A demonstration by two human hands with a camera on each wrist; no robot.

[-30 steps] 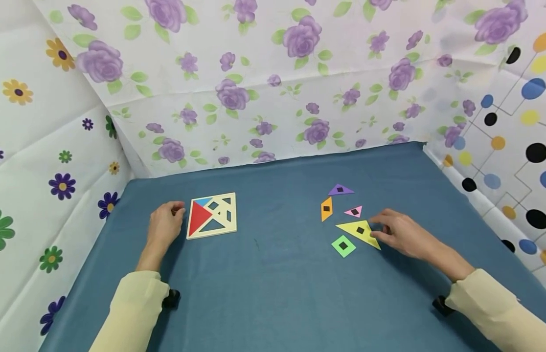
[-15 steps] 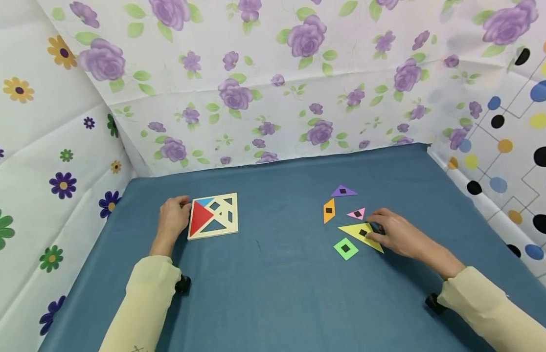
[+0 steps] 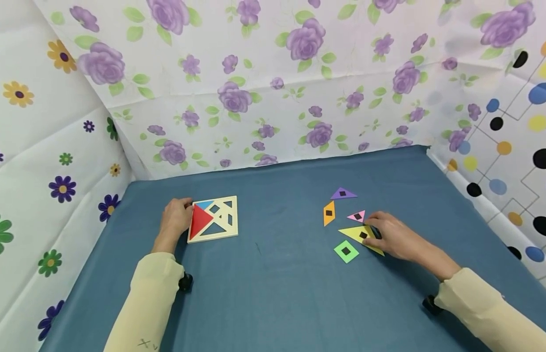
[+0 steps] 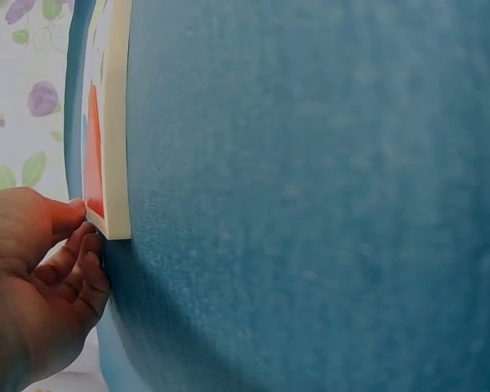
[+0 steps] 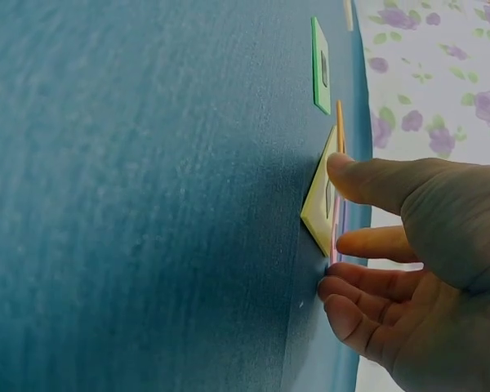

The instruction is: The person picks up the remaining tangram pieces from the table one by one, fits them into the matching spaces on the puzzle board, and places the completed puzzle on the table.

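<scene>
A square wooden tangram board (image 3: 234,230) lies at the left, with a red triangle (image 3: 199,219) and a partly covered blue triangle (image 3: 205,204) in it; its other cut-outs are bare. My left hand (image 3: 175,218) holds the board's left edge, thumb at the corner in the left wrist view. At the right, my right hand (image 3: 394,237) has its thumb and index finger on either side of a large yellow triangle (image 3: 354,233), which lies flat on the cloth. The thumb covers part of its edge in the right wrist view.
Around the yellow triangle lie a green square (image 3: 346,257), a pink triangle (image 3: 357,216), an orange parallelogram (image 3: 329,219) and a purple triangle (image 3: 343,193). A blue cloth (image 3: 273,283) covers the table. Patterned sheets (image 3: 277,83) rise behind and at both sides.
My left hand has moved right, up to the board's edge. The right hand has come down and in over the yellow triangle. The tangram pieces stay where they were.
</scene>
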